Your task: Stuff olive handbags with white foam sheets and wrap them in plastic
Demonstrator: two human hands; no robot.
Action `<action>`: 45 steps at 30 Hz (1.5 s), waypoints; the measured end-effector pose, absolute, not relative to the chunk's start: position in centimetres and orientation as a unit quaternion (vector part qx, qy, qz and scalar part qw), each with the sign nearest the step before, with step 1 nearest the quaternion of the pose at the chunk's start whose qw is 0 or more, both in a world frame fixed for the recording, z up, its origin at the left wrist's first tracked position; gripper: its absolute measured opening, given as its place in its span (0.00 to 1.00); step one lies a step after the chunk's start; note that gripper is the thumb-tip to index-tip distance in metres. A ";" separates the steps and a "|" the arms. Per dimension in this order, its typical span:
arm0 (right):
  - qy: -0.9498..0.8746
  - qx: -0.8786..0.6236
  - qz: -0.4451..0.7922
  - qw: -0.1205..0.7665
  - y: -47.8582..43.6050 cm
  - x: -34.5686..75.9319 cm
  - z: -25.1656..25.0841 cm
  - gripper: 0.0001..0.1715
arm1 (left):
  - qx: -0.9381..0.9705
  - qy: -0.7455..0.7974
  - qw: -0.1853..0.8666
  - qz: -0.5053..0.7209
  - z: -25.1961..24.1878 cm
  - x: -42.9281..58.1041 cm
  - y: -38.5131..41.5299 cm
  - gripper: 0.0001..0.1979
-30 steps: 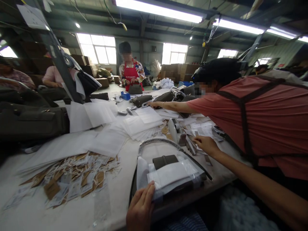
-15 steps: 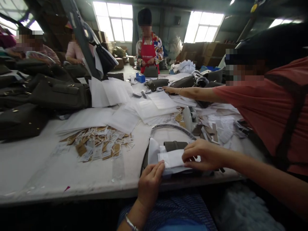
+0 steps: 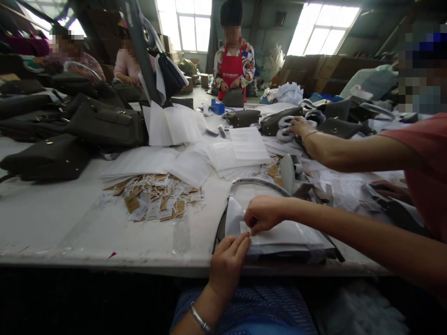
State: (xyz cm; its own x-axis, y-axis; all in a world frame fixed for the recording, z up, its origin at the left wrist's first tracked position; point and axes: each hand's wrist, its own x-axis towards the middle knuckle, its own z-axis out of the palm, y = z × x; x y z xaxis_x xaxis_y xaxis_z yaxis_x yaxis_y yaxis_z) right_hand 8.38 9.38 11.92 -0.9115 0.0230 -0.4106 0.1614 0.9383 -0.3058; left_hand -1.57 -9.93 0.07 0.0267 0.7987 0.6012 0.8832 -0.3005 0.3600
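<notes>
Rests left hand (image 3: 228, 260) with fingers extended on near-left edge of dark bag (image 3: 292, 257), directly below both hands; cannot tell if clamping. Curls right hand (image 3: 267, 213) just beyond, over white sheet (image 3: 279, 236); cannot tell if pinching. Has paper tags (image 3: 157, 202) left of grip, stacked sheets (image 3: 249, 149) beyond, more bags (image 3: 108, 125) farther left.

One head-worn view, forward and down (from close above the white table (image 3: 45, 221)), toward distant windows (image 3: 194, 35).
</notes>
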 end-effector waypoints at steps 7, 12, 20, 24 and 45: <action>0.956 0.055 -0.060 0.280 8.8 5.8 12.0 0.05 | -0.724 -0.578 0.072 -0.370 -0.4 -1.7 -10.0 0.12; 0.946 0.038 -0.043 0.318 9.0 4.3 11.7 0.08 | -0.738 -0.547 0.061 -0.390 -0.6 -2.3 -9.7 0.10; 0.943 0.036 -0.058 0.324 9.9 3.7 11.6 0.13 | -0.731 -0.538 0.045 -0.417 -0.5 -2.3 -9.6 0.13; 0.946 0.037 -0.068 0.314 10.8 3.8 11.1 0.16 | -0.729 -0.548 0.040 -0.408 -0.6 -2.1 -9.6 0.14; 0.951 0.213 -0.098 0.199 14.1 5.9 10.1 0.19 | -0.736 -0.552 0.081 -0.384 -0.2 -2.0 -9.5 0.15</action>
State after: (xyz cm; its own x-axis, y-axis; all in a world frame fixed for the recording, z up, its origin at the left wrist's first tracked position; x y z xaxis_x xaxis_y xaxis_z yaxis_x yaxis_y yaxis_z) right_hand 5.94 14.13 10.09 -0.8299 0.3658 -0.4212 0.4443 0.8900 -0.1025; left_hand -2.00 -9.50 -0.19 0.0967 0.7497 0.6547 0.8742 -0.3784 0.3042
